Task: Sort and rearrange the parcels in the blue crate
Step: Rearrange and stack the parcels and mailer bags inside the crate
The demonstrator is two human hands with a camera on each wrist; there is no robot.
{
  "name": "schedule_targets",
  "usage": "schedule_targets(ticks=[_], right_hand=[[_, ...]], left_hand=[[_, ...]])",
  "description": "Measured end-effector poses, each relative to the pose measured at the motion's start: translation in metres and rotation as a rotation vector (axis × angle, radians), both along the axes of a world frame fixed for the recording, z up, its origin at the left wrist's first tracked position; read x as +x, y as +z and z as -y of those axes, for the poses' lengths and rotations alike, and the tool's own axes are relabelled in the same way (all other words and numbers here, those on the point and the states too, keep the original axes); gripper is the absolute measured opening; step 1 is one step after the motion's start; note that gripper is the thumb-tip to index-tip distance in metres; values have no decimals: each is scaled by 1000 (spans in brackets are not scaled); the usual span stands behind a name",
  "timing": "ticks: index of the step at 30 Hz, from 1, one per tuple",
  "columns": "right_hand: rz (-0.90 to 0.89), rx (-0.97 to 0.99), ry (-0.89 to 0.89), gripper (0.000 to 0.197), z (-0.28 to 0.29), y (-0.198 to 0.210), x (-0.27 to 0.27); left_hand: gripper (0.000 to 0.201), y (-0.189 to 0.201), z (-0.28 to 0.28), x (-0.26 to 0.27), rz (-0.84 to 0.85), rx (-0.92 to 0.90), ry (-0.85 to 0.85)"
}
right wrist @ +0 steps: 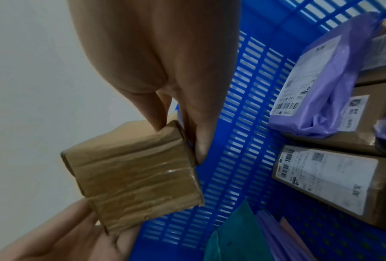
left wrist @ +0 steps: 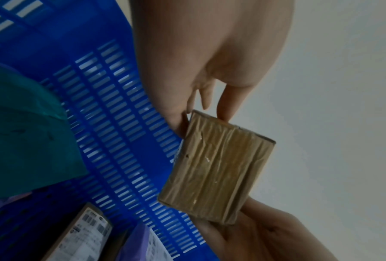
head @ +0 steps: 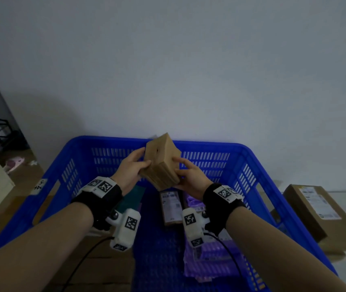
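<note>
Box (head: 162, 160) hanging tilted above crate (head: 109, 144) far wall, left hand (head: 131, 168) and right hand (head: 191, 175) both pinching opposite ends, fingers curled on it. Long axis running hand to hand; neither nearer. Other parcels lying below.

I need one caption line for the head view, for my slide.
Both hands, left hand and right hand, hold a taped cardboard parcel above the blue crate of labelled parcels.

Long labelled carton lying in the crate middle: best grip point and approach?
Probably from above, pinching the long labelled carton across its narrow width near the middle. It lies flat, label up, on the blue crate floor; a purple mailer crowds its right side, so end access looks tighter.
</note>
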State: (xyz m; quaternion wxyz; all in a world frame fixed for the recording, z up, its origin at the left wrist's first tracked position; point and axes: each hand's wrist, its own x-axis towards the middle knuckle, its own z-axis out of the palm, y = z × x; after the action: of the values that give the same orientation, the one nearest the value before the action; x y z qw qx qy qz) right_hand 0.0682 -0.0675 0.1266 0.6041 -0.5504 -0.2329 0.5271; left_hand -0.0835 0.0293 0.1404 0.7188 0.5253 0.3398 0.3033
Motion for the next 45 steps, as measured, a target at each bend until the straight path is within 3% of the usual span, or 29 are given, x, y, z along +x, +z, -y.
schedule_targets(ticks=[2, 5, 9, 12, 14, 16, 20, 26, 30, 33, 35, 37, 39, 41, 43, 45], right_hand=[[0, 14, -26, 30, -1, 2, 1], [22, 42, -57, 22, -2, 7, 4], [129, 70, -39, 43, 1, 13, 10], [244, 79, -60, 48, 0, 15, 12], [216, 95, -94, 40, -2, 13, 13], [238, 97, -101, 35, -3, 14, 15], [427, 75, -37, 54, -2, 15, 16], [388, 149, -68, 41, -8, 7, 7], [312, 144, -116, 35, -13, -1, 8], [299, 128, -104, 35, -12, -1, 7], [464, 60, -97, 40, -11, 3, 9], [739, -44, -105, 57, -13, 5, 16], [965, -82, -48, 78, -15, 9, 21], [1180, -56, 105, 87, -17, 14, 23], [1293, -58, 264, 88, -19, 16, 19], [1296, -108, 364, 89, -22, 15, 16]], left_hand=[[49, 1, -1, 0, 42, -82, 4], [36, 3, -4, -1, 41, -110, 1], [37, 6, -13, -7, 17, -86, -10], [52, 8, -18, -7, -126, 112, -31], [46, 9, -18, -6, -231, 302, -8], [43, 9, -17, -5, -227, 359, 20], [33, 5, -19, -3, -215, 337, 105], [33, 5, -16, 0, -296, 406, 160], [46, 7, -13, 2, -194, 210, 29], [57, 1, -16, 0, -221, 156, -77], [64, -3, -22, -1, -252, 209, -82], [72, -3, -32, -2, -364, 414, -102], [83, 0, -40, -3, -571, 664, -219], [90, 2, -43, -2, -803, 880, -307], [92, 4, -41, 1, -905, 981, -350], [94, 5, -41, 4, -864, 974, -390]])
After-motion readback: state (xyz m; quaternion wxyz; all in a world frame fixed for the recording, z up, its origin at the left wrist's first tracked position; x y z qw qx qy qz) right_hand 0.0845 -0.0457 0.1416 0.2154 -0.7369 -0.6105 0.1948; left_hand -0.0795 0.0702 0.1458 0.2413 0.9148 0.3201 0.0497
